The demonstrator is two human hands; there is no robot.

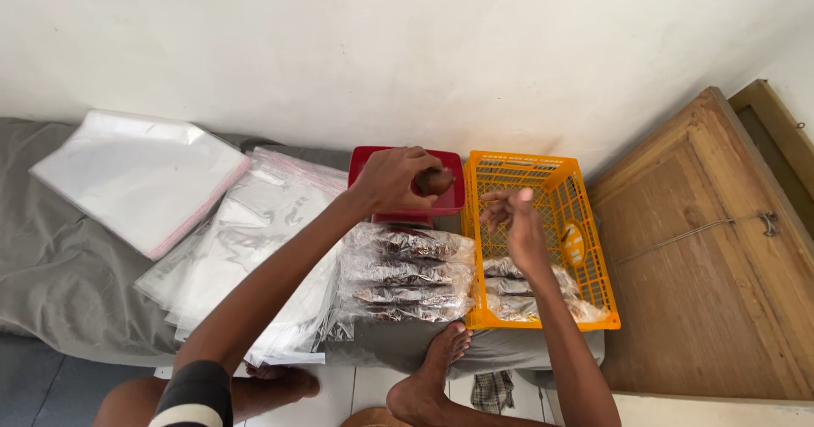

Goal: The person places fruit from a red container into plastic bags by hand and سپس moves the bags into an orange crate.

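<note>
My left hand (392, 179) reaches over a red tray (452, 200) by the wall and is shut on a small dark brown piece (437, 180). My right hand (514, 220) hovers above an orange plastic basket (586, 215), fingers loosely apart and holding nothing. In the basket's near end lie a few filled clear packets (507, 267). A stack of filled clear packets with dark contents (407, 273) lies between my arms, in front of the red tray.
Piles of empty clear plastic bags (254, 232) and a larger flat pack of bags (140, 173) lie on a grey cloth (51, 283) to the left. A wooden board (712, 274) leans at the right. My bare foot (432, 376) rests on the cloth's front edge.
</note>
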